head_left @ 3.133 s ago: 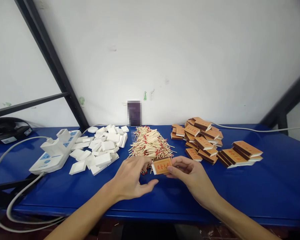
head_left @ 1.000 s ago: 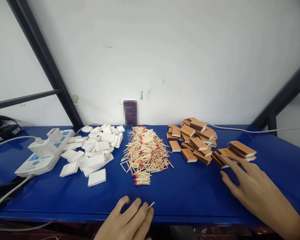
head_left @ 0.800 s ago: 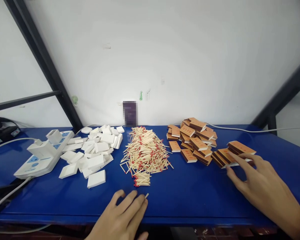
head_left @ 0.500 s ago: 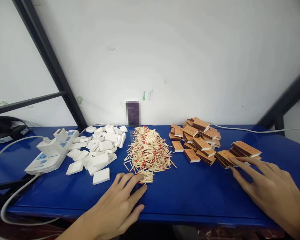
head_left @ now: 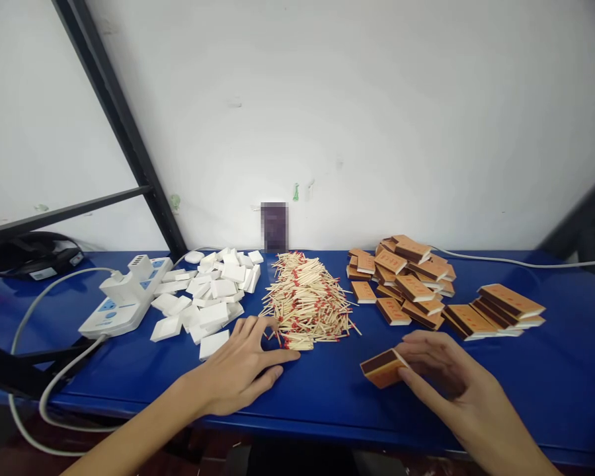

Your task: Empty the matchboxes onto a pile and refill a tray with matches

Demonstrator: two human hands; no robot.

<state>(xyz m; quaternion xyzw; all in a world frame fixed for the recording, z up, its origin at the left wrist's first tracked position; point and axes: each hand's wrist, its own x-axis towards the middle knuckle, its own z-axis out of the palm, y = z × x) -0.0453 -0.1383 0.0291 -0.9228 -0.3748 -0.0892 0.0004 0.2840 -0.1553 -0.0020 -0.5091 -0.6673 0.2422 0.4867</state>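
My right hand [head_left: 459,387] pinches an orange-and-brown matchbox [head_left: 385,370], thumb in front and fingers behind, tilted above the blue table. My left hand [head_left: 250,360] lies at the front of a heap of red-tipped matches [head_left: 310,297]. Its thumb and fingers are apart, the fingertips touching or close to a small bunch of matches [head_left: 299,342] at the heap's near edge. To the left of the matches is a pile of small white matchbox trays [head_left: 211,284]. A pile of matchboxes [head_left: 401,274] stands right of them, and several more boxes [head_left: 510,301] lean in a row further right.
A white power strip [head_left: 114,314] with plugs and cables is at the left, and a black strapped object [head_left: 39,254] lies behind it. Dark metal frame bars [head_left: 123,119] rise at both sides. A white wall [head_left: 352,99] backs the blue table [head_left: 327,403].
My right hand has moved left from the leaning row, now with a matchbox in its fingers. My left hand stays by the front matches. The view has shifted slightly.
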